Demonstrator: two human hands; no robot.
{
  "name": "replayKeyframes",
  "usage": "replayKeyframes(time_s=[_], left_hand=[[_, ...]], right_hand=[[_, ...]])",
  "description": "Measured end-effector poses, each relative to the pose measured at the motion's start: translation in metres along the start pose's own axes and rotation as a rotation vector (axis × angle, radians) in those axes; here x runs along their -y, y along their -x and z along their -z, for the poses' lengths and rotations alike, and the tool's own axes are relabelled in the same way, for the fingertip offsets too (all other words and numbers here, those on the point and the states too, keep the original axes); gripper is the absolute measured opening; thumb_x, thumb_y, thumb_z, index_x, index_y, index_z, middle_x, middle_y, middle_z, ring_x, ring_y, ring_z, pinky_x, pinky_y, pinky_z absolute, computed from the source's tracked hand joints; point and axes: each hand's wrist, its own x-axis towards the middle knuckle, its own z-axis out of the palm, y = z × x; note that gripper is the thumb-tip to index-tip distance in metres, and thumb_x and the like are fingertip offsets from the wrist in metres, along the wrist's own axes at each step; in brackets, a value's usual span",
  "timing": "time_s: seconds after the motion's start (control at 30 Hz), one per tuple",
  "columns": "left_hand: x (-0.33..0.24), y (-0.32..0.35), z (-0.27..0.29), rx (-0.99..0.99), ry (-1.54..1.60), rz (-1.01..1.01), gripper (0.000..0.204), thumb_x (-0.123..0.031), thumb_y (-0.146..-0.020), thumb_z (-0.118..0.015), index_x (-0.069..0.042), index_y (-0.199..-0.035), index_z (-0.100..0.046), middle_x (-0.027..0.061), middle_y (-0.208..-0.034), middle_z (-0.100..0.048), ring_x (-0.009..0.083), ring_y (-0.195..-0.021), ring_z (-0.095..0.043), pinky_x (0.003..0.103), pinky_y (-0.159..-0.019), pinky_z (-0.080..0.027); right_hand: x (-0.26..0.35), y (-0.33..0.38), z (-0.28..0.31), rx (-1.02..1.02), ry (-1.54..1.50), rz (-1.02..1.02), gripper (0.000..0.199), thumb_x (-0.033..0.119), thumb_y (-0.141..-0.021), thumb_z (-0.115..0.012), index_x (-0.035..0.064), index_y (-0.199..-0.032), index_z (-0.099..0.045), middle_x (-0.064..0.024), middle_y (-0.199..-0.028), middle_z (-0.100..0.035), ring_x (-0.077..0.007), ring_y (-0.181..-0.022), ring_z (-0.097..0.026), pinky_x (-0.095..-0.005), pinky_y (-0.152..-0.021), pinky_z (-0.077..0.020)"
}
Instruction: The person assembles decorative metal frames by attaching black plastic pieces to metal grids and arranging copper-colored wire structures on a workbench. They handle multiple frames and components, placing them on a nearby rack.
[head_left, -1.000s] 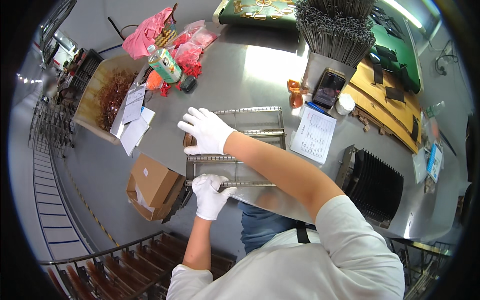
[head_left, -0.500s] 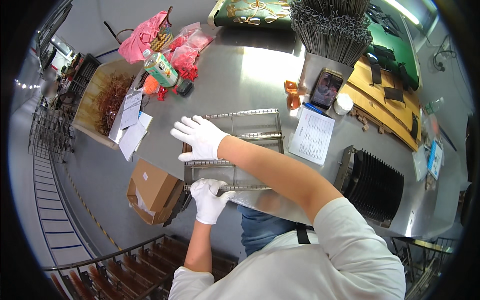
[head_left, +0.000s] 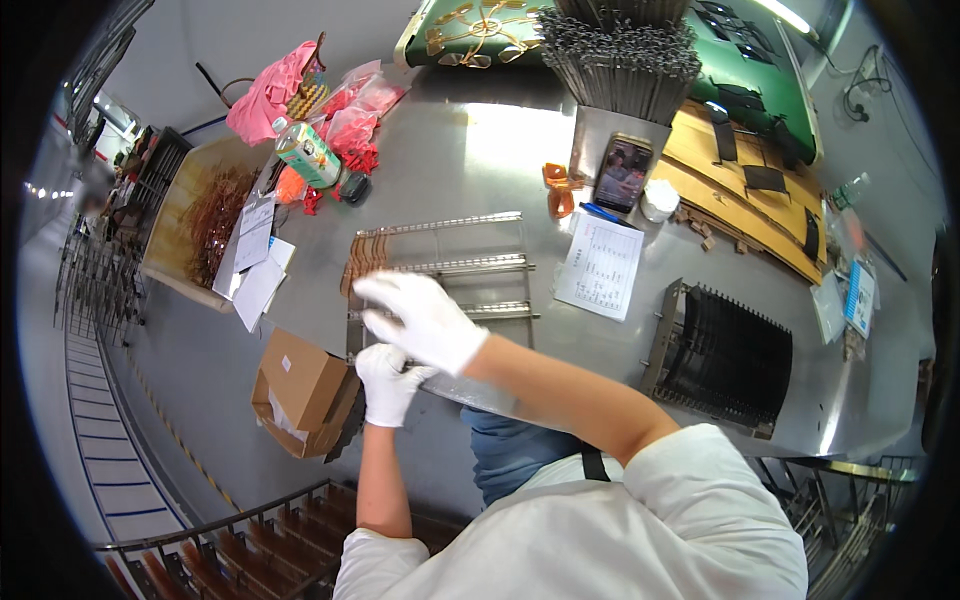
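While the white-gloved left hand [head_left: 386, 386] seems clamped on the near left corner of a metal rack [head_left: 480, 266], the gloved right hand [head_left: 430, 322], blurred, fingers apart, has drawn back close to it, uncovering more of the wavy brown strips [head_left: 367, 256] at the rack's left end; handling now seems centred nearer the front. Slim-railed and toothed, the rack lies on the shiny steel tabletop [head_left: 430, 180]. Beyond are flat white paper [head_left: 600, 265], a glossy phone [head_left: 624, 175] and bristly dark wires [head_left: 620, 65].

Right hand [head_left: 425, 320] now closer to left hand [head_left: 386, 388], brown strips [head_left: 368, 256] more in view
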Motion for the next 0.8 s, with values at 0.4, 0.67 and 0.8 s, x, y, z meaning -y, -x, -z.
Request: replayKeyframes(time_s=[0.4,0.67,0.8], left_hand=[[-0.086,0.006,0.004,0.031,0.385,0.102,0.032,-0.006,-0.080,-0.078,-0.005,-0.112,-0.073,0.0151,-0.112,-0.072,0.0355,-0.104,-0.069,0.042,-0.092,-0.055],[-0.177,-0.007,-0.041,0.340,0.589,-0.114,0.016,-0.009,-0.087,-0.076,-0.007,-0.102,-0.075,0.0114,-0.092,-0.073,0.0246,-0.075,-0.070,0.035,-0.069,-0.057],[-0.215,0.007,-0.057,0.851,0.841,-0.056,0.015,-0.016,-0.091,-0.076,-0.005,-0.102,-0.077,0.0122,-0.097,-0.075,0.0291,-0.086,-0.072,0.039,-0.079,-0.058]], right_hand=[[0.126,0.335,0.221,0.287,0.198,-0.571,0.022,0.008,-0.088,-0.068,0.0082,-0.108,-0.076,-0.0150,-0.109,-0.075,-0.0334,-0.090,-0.072,-0.0410,-0.081,-0.0572],[0.047,0.619,0.280,-0.780,0.277,-1.518,0.018,0.018,-0.103,-0.063,0.0062,-0.115,-0.067,-0.0064,-0.099,-0.069,-0.0183,-0.092,-0.063,-0.0345,-0.086,-0.0511],[-0.059,0.679,0.320,-1.043,-0.047,-1.512,0.024,0.019,-0.101,-0.067,0.0099,-0.122,-0.064,-0.0027,-0.100,-0.066,-0.0173,-0.090,-0.061,-0.0320,-0.083,-0.0508]])
